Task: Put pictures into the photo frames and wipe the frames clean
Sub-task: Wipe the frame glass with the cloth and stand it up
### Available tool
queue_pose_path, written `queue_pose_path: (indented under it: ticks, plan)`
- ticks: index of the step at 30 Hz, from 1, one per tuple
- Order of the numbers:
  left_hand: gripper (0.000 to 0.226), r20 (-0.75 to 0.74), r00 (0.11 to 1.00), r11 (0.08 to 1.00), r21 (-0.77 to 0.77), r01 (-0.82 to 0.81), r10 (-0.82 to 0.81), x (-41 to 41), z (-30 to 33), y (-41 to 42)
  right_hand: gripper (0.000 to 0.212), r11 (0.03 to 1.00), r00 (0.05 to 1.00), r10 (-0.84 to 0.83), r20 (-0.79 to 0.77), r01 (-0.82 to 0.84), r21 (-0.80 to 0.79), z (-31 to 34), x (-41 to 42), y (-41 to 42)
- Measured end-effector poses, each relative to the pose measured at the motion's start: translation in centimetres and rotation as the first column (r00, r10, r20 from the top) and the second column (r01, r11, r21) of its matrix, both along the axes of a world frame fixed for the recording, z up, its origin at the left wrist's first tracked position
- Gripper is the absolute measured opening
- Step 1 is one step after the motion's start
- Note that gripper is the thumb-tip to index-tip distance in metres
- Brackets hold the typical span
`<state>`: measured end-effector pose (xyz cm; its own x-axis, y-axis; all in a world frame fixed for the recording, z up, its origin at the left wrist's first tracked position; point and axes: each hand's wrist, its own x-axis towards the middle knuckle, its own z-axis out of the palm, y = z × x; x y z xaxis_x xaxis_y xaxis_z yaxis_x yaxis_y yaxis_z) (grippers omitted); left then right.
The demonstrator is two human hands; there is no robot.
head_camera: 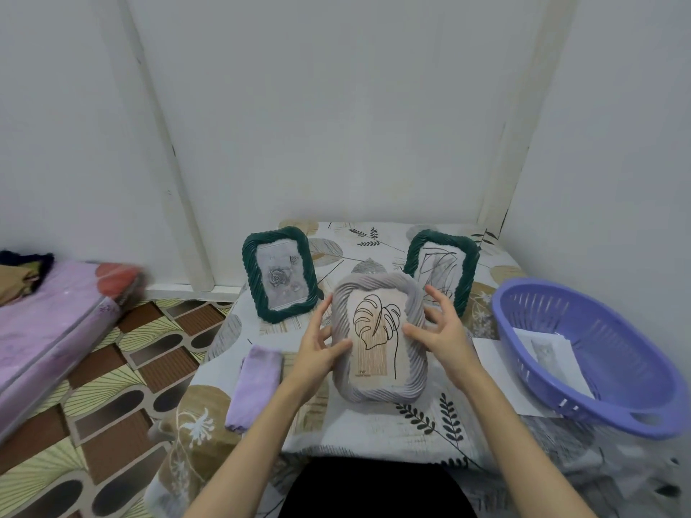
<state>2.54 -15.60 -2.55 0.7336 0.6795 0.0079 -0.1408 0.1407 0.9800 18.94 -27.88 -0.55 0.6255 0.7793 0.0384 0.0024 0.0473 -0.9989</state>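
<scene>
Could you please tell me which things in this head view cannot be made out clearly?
- Papers in the purple basket: partly hidden by its wall, print too blurred to read.
- Right green frame: lower part covered by the grey frame and right hand.
- Small print on the leaf picture: too small.
- Items on the pink mattress: blurred, cut off by the left edge.

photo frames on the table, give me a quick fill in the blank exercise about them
1. The frame between the two hands is ____ in colour.
2. Its picture shows a line drawing of a ____.
3. The folded purple cloth lies to the ____ of that frame.
4. The two frames standing behind it, one with a rose picture and one with a scribbled drawing, are dark ____.

Missing words: grey; leaf; left; green
</scene>
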Motion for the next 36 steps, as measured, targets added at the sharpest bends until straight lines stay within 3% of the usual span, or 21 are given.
queue_pose_path:
  ticks: [4, 13, 21, 23, 28, 36]
  plan:
    - [0.074, 0.04, 0.999, 1.0, 0.019, 0.0, -0.001, 0.0, 0.2, 0.7, 0.078, 0.999, 0.999, 0.036, -0.001, -0.036, -0.006, -0.8, -0.2, 0.5]
    - [0.075, 0.034, 0.999, 1.0, 0.018, 0.019, -0.019, -0.1, -0.6, 1.3, 0.08, 0.998, 0.985, 0.044, 0.165, -0.037, -0.042, -0.6, -0.8, 1.6]
    - [0.077, 0.035, 0.999, 0.999, 0.035, 0.017, -0.018, 0.3, -1.2, 2.3, 0.085, 0.998, 0.975, -0.007, 0.221, -0.008, 0.065, -0.9, -1.0, 2.2]
    - [0.077, 0.012, 1.0, 0.997, 0.079, 0.0, -0.001, 0.8, -1.3, 2.9, 0.083, 0.995, 0.97, -0.004, 0.244, -0.02, 0.094, -0.8, -0.6, 2.7]
    - [0.085, -0.167, 0.979, 0.932, 0.359, -0.047, 0.114, 3.3, -0.6, 5.6, 0.081, 0.995, 0.965, -0.016, 0.263, -0.011, 0.101, -0.5, 2.0, 5.6]
    - [0.09, -0.167, 0.957, 0.899, 0.411, -0.151, 0.238, 9.2, 0.0, 12.5, 0.08, 0.987, 0.96, -0.093, 0.263, 0.053, 0.154, -0.8, 6.8, 13.8]
